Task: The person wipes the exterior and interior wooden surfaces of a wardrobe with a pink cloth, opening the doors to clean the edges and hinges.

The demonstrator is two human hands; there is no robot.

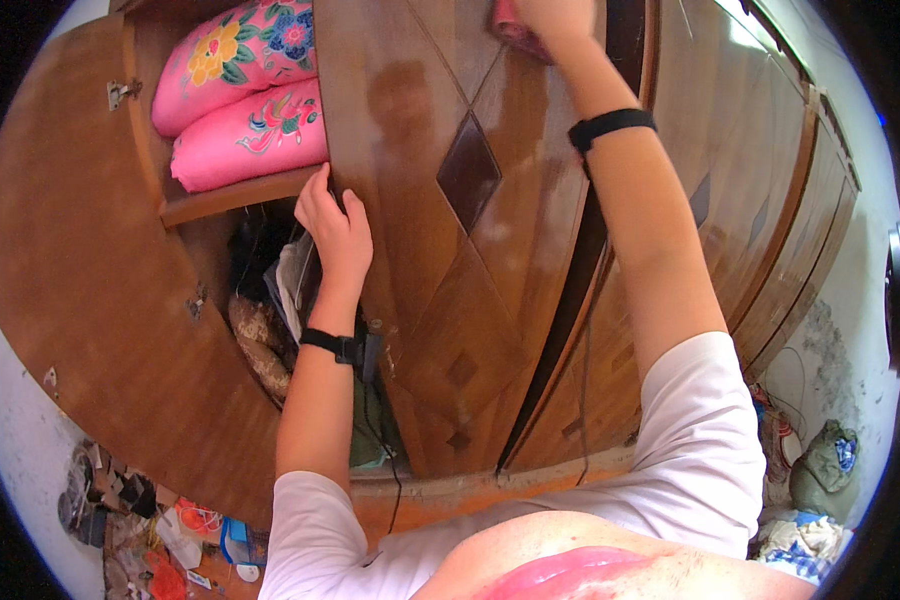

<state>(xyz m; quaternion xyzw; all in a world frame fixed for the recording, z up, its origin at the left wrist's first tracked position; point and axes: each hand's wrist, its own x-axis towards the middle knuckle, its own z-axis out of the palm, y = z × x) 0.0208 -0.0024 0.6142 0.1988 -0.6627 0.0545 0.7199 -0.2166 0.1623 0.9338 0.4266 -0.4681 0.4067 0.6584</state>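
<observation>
At the top of the view my right hand (559, 16) presses a red cloth (516, 28) to the face of a dark wooden wardrobe door (412, 247). The door carries diamond-shaped inlays. Its fingertips are cut off by the frame's upper edge. My left hand (339, 225) grips the left edge of the same door, just below a shelf (247, 193). Two rolled pink bundles with floral patterns lie there, the upper bundle (232, 64) on the lower bundle (251, 139). Hanging clothes (262, 322) show in the dark space under the shelf.
Another wardrobe door (97, 247) stands swung out at left, its hinges exposed. More wooden panels (727, 165) run to the right. Cluttered items (187, 525) cover the floor at lower left. A stuffed green bag (821, 472) sits by the right wall. Dark cables trail from both wrist straps.
</observation>
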